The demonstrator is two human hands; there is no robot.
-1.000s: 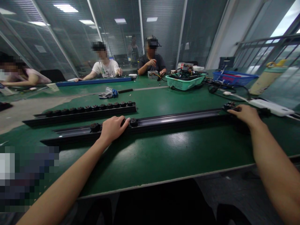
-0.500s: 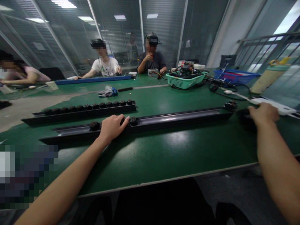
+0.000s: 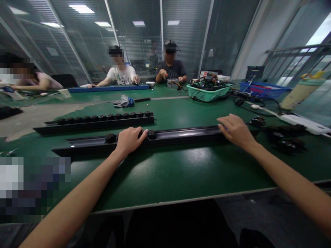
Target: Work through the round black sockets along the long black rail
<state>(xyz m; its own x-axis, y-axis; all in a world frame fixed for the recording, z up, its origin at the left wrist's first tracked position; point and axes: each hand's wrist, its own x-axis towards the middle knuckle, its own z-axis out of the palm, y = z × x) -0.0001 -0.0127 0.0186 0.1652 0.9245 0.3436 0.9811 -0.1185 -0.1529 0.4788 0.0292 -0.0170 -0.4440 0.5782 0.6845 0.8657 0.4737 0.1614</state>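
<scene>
A long black rail (image 3: pixel 181 135) lies across the green table (image 3: pixel 168 172) in front of me. My left hand (image 3: pixel 129 140) rests on it near its left part, fingers curled over a round black socket piece, with two more socket pieces (image 3: pixel 110 137) beside it in the channel. My right hand (image 3: pixel 234 129) lies on the rail's right part, fingers bent down onto it; whether it holds a piece is hidden. Loose black socket pieces (image 3: pixel 283 137) lie to the right of that hand.
A second black rail (image 3: pixel 95 123) filled with several socket pieces lies just behind. Further back are a green basket (image 3: pixel 207 92) of cables, a blue tray (image 3: pixel 261 89), a white power strip (image 3: pixel 305 124), a bottle (image 3: pixel 300 90), a rag (image 3: pixel 124 102). Three people sit at the far side.
My right hand reached out to the loose pieces at the right, then came back left onto the rail. My left hand stayed on the rail.
</scene>
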